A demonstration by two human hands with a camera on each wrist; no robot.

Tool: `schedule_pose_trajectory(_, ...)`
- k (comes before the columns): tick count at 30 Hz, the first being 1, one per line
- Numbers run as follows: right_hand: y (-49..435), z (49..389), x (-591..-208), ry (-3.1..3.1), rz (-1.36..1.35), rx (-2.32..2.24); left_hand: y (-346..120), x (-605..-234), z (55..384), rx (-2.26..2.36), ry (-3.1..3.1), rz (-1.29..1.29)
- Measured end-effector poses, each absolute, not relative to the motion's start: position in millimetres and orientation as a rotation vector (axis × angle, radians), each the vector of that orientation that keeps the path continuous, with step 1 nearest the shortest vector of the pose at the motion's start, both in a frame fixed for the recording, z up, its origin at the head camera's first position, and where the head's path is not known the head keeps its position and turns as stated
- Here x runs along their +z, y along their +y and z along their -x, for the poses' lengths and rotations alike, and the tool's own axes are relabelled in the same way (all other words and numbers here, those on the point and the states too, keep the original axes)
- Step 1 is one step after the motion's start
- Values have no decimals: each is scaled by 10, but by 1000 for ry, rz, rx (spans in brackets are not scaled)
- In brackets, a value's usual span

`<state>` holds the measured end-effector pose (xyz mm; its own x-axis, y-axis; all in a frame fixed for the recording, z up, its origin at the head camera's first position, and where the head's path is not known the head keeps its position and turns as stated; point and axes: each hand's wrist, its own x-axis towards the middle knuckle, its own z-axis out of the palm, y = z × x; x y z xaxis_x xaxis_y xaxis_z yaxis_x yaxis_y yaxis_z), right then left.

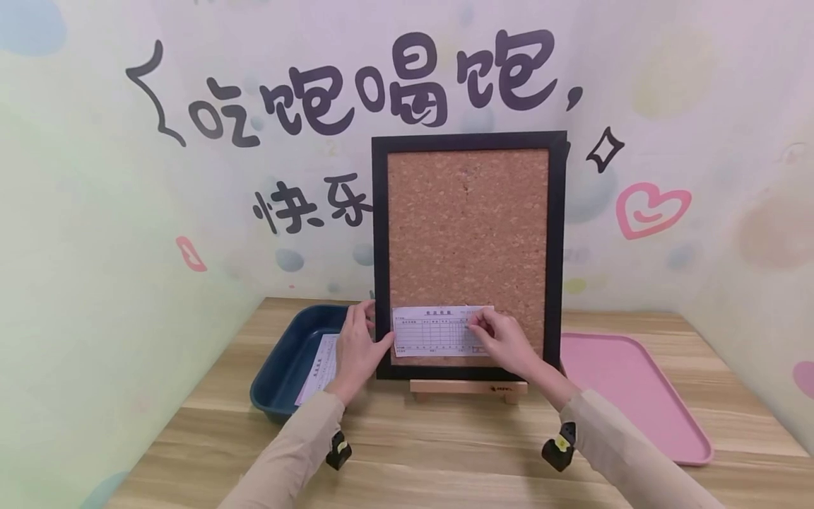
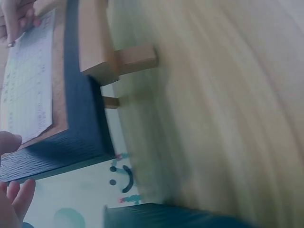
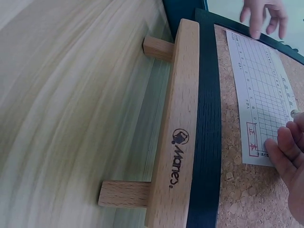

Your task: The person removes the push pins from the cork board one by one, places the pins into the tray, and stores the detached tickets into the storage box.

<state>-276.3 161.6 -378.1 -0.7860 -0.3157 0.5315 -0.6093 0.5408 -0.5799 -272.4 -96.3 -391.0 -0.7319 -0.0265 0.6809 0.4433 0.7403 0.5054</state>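
Observation:
A corkboard (image 1: pixel 467 233) in a black frame stands upright on a small wooden easel (image 1: pixel 467 387). A printed receipt slip (image 1: pixel 432 332) lies flat against the cork at the lower left. My left hand (image 1: pixel 357 348) holds the frame's left edge, thumb in front at the slip's edge and fingers at the side. With thumb and forefinger, my right hand (image 1: pixel 502 339) pinches a small silvery pushpin (image 3: pixel 294 113) over the slip's right part. Its other fingers rest on the slip and cork. The pin's point is hidden.
A dark blue tray (image 1: pixel 270 385) with more printed slips (image 1: pixel 320 367) stands left of the board. On the right, a pink tray (image 1: pixel 629 389) lies partly behind my right forearm. A patterned wall with lettering rises close behind the wooden table (image 1: pixel 445 452).

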Motion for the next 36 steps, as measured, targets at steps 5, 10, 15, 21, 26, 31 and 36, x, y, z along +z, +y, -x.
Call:
schedule_pose_trajectory(5, 1615, 2754, -3790, -2423, -759, 1118, -961, -3808, 2749, -763, -2238, 406)
schedule_pose_trajectory(10, 1614, 2749, -3787, -2427, -753, 1115, -937, -3717, 2776, -662, -2262, 498)
schedule_pose_trajectory(15, 1606, 2749, -3784, -2425, -752, 1109, -913, -3657, 2801, -564, -2294, 566)
schedule_pose_trajectory(21, 1600, 2756, -3784, -2437, -755, 1108, -911, -3644, 2833, -485, -2323, 593)
schedule_pose_trajectory(26, 1603, 2763, -3780, -2432, -757, 1095, -904, -3636, 2847, -446, -2330, 631)
schedule_pose_trajectory(31, 1605, 2756, -3770, -2442, -746, 1100, -891, -3621, 2841, -453, -2337, 636)
schedule_pose_trajectory(36, 1606, 2748, -3767, -2447, -741, 1095, -879, -3609, 2848, -473, -2366, 628)
